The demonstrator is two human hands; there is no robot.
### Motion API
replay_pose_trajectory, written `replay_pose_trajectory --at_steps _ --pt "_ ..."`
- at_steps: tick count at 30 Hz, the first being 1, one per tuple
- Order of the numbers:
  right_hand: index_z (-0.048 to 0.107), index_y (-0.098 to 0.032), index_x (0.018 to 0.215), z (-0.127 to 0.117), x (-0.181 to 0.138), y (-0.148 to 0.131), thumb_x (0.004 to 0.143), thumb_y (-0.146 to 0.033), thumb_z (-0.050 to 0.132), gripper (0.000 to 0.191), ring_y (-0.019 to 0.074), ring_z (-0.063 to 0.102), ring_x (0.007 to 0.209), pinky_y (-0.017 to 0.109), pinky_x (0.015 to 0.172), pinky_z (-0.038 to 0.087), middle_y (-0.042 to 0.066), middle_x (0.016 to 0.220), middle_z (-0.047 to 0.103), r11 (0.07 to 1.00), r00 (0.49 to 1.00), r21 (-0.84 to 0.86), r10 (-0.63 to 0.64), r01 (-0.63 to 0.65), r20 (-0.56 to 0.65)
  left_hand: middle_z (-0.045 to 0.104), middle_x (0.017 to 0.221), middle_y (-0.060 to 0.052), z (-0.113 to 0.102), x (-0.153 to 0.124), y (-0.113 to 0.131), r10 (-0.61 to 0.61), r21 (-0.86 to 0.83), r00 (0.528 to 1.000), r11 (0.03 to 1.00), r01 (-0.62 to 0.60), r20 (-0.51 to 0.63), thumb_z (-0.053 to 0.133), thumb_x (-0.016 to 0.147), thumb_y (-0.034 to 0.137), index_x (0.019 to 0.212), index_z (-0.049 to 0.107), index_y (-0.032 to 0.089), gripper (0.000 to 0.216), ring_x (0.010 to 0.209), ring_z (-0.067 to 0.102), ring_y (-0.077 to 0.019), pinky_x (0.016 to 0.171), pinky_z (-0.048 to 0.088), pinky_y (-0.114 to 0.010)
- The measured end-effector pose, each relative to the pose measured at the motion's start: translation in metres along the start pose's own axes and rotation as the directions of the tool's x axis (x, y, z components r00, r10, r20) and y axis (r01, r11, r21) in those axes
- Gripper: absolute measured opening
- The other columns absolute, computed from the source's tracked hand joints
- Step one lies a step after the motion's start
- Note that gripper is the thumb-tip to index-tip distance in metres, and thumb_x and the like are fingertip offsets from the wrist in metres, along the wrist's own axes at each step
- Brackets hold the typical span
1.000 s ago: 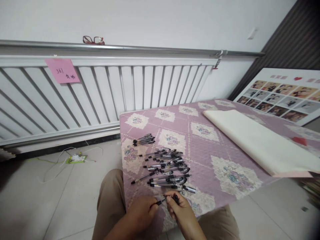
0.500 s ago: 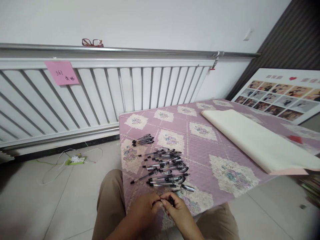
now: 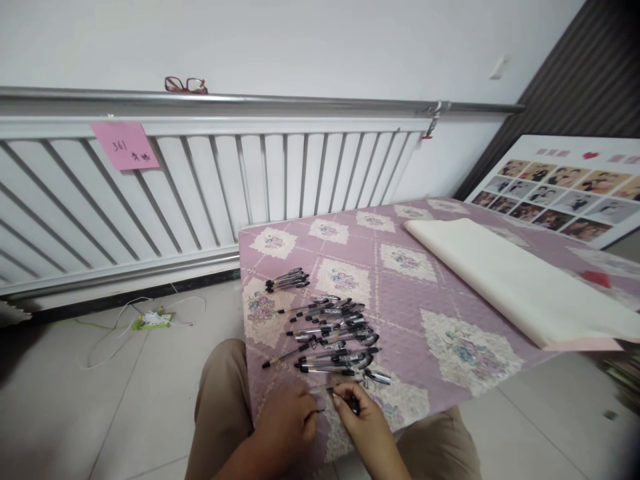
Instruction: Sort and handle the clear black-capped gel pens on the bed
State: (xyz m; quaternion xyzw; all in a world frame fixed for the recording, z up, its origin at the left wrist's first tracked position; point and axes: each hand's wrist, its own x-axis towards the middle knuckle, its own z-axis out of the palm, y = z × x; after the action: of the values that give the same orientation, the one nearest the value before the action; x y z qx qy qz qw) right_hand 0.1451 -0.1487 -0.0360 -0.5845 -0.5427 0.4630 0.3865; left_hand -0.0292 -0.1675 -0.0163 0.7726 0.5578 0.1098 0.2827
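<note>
At the near edge of the table, my left hand [image 3: 287,415] is closed, and a short thin dark tip sticks out from its fingers towards the right. My right hand [image 3: 361,408] is curled with thumb and forefinger pinched together; a black pen part [image 3: 353,404] shows inside the fingers, its exact shape mostly hidden. A small gap separates the two hands. Just beyond them lies a loose pile of black and clear pens [image 3: 333,333], with several loose pen caps [image 3: 377,377] among them. Farther back is a small neat bunch of pens [image 3: 289,280].
A purple floral cloth [image 3: 400,320] covers the table. To the right lies a large cream folded sheet [image 3: 510,280]. A white radiator [image 3: 300,173] stands behind, with glasses [image 3: 186,85] on its pipe. A green power strip [image 3: 155,320] with wires rests on the floor.
My hands were touching at the fingertips and have come apart, the left drawing to the left and the right shifting slightly right. The pens on the table lie as before.
</note>
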Motion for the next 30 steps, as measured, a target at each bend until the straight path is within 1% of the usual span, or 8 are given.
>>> replay_pose_trajectory --at_steps 4,7,11,14,17,20,26,30 --pt "0.063 -0.023 0.070 -0.002 0.000 -0.006 0.070 -0.025 0.056 0.008 0.0201 0.062 0.069 0.029 0.068 0.047 0.003 0.070 0.066 0.944 0.985 -0.282 -0.158 0.171 0.068 0.064 0.097 -0.005 0.001 0.001 0.002 0.023 -0.024 1.000 0.999 -0.023 -0.010 0.047 0.081 0.018 0.086 0.065 0.021 0.019 0.086 0.058 -0.0181 0.076 0.043 -0.028" --pt "0.063 -0.022 0.074 0.000 0.003 -0.008 0.070 -0.015 0.049 0.016 0.0202 0.063 0.075 0.029 0.071 0.047 0.005 0.077 0.066 0.880 0.967 -0.403 -0.220 0.253 0.127 0.062 0.104 -0.004 -0.002 0.006 0.002 0.035 -0.057 0.999 0.998 -0.037 -0.039 0.048 0.080 0.016 0.090 0.066 0.021 0.021 0.090 0.057 -0.0179 0.081 0.043 -0.028" --pt "0.062 -0.021 0.078 0.001 0.007 -0.011 0.071 -0.010 0.045 0.021 0.0206 0.061 0.080 0.030 0.073 0.046 0.006 0.081 0.064 0.812 0.946 -0.490 -0.238 0.318 0.220 0.061 0.105 -0.003 -0.005 0.012 0.000 0.037 -0.083 0.997 0.996 -0.042 -0.067 0.047 0.081 0.015 0.091 0.066 0.021 0.021 0.092 0.056 -0.0167 0.084 0.043 -0.027" --pt "0.061 -0.022 0.079 0.000 0.008 -0.012 0.070 -0.007 0.044 0.024 0.0202 0.060 0.082 0.029 0.074 0.045 0.005 0.082 0.064 0.793 0.934 -0.501 -0.241 0.346 0.264 0.061 0.103 -0.004 -0.004 0.013 -0.002 0.029 -0.034 0.998 0.999 -0.030 -0.054 0.047 0.082 0.015 0.092 0.065 0.021 0.021 0.091 0.056 -0.0169 0.082 0.044 -0.028" --pt "0.061 -0.022 0.077 -0.002 0.008 -0.010 0.070 -0.005 0.045 0.025 0.0195 0.059 0.081 0.028 0.072 0.045 0.004 0.082 0.063 0.798 0.930 -0.489 -0.242 0.353 0.276 0.060 0.100 -0.006 -0.001 0.012 -0.003 0.018 0.102 0.999 0.995 -0.014 -0.038 0.050 0.083 0.016 0.092 0.064 0.020 0.018 0.089 0.056 -0.0190 0.076 0.045 -0.029" --pt "0.061 -0.022 0.077 -0.004 0.008 -0.008 0.072 -0.006 0.045 0.024 0.0193 0.059 0.081 0.028 0.073 0.045 0.004 0.083 0.062 0.816 0.926 -0.450 -0.265 0.364 0.269 0.060 0.098 -0.006 0.004 0.011 -0.004 0.022 0.239 0.997 0.971 -0.005 -0.070 0.051 0.085 0.017 0.090 0.063 0.020 0.014 0.088 0.055 -0.0207 0.072 0.045 -0.030" --pt "0.061 -0.021 0.085 -0.012 0.004 -0.009 0.081 -0.021 0.047 0.015 0.0202 0.061 0.082 0.029 0.074 0.047 0.005 0.083 0.064 0.891 0.957 -0.351 -0.251 0.288 0.146 0.060 0.093 -0.004 0.017 0.010 -0.010 0.066 0.312 0.980 0.950 -0.004 -0.189 0.052 0.087 0.017 0.085 0.062 0.021 0.012 0.088 0.052 -0.0208 0.076 0.042 -0.032" --pt "0.061 -0.022 0.092 -0.017 0.001 -0.016 0.085 -0.031 0.044 0.020 0.0216 0.061 0.088 0.031 0.080 0.046 0.006 0.091 0.066 0.935 0.976 -0.280 -0.202 0.216 0.080 0.059 0.093 -0.004 0.022 0.012 -0.013 0.083 0.315 0.977 0.949 -0.017 -0.197 0.050 0.090 0.018 0.088 0.062 0.022 0.013 0.088 0.052 -0.0210 0.076 0.040 -0.033"
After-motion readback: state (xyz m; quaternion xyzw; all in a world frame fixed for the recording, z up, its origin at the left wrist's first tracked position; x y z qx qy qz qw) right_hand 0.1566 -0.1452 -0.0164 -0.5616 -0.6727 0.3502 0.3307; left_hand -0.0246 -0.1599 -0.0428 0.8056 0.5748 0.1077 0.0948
